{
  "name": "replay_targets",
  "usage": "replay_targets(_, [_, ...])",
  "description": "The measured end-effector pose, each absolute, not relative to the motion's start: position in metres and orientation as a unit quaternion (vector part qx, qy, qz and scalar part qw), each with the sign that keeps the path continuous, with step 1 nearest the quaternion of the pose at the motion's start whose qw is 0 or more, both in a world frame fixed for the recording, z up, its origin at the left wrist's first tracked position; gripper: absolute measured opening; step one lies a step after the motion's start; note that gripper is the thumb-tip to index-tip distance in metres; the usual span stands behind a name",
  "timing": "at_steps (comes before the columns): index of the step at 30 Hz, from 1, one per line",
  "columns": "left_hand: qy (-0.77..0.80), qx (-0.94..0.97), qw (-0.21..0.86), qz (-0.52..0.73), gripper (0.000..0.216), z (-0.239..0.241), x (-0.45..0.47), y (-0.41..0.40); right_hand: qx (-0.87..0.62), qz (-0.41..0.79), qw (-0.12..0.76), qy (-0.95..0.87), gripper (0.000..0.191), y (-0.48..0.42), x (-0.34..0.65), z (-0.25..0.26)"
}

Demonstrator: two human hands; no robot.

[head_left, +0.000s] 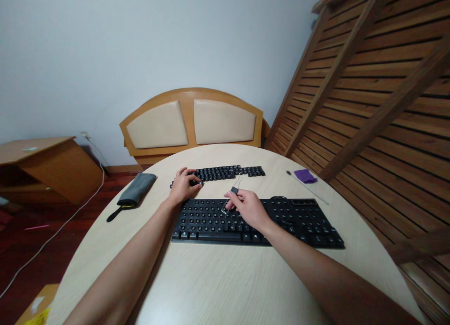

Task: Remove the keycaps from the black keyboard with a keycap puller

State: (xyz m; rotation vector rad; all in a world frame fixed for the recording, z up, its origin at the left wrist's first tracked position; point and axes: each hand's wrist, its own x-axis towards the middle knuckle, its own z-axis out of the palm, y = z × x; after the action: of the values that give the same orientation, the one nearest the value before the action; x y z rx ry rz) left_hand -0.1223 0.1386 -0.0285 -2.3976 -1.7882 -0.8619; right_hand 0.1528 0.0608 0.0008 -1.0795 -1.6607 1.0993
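- While the right hand (249,208) holds a wire-ended tool (234,190) in its fingers over the keyboard (214,237), the tool's long axis slants, wires pointing away toward the keycap row (218,173).
- The keyboard lies lengthwise left-to-right on the worktop (218,287).
- The left hand (183,186) curls at the row's left end; whether its fingers grip anything, I cannot tell.

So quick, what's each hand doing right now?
Left hand: at the loose black keycaps; can't tell if it's holding one.
Right hand: closed, holding the black wire-ended tool.
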Motion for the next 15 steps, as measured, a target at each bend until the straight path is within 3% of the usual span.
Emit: replay_targets(15, [-0.570, -0.773, 0.020, -0.278, 0.018, -0.0317, -0.1237, 0.1397, -0.429, 0.438, 0.425, -0.666, 0.033, 0.0618, 0.1521, 0.0003])
